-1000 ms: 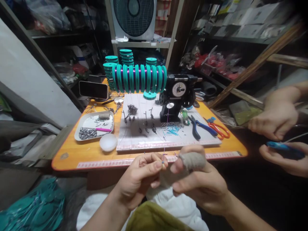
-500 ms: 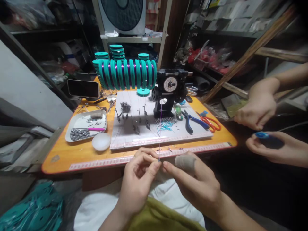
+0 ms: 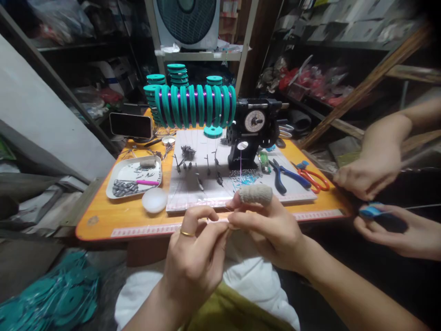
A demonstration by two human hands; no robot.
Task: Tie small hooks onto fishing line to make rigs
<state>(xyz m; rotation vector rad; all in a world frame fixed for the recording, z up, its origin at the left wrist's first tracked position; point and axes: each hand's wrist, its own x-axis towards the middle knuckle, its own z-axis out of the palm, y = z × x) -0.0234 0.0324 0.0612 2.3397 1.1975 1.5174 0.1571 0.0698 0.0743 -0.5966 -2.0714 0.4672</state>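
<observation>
My left hand, with a ring on one finger, is closed in a pinch just in front of the table edge. Its fingertips meet those of my right hand, also pinching. A grey finger wrap covers the right index finger. From the black winding machine a thin purple line runs down behind that wrapped finger towards both hands. The line's end between the fingertips is too small to make out. Teal spools sit in a row on the machine's shaft.
On the white board lie small dark parts, blue-handled pliers and blue bits. Orange scissors are to the right. A tray and a white bowl stand left. At right, another person's hands hold a blue spool.
My right hand has come in against the left fingertips, its wrapped finger now raised across the line. My left hand has turned, showing the ring. The whole view has shifted slightly.
</observation>
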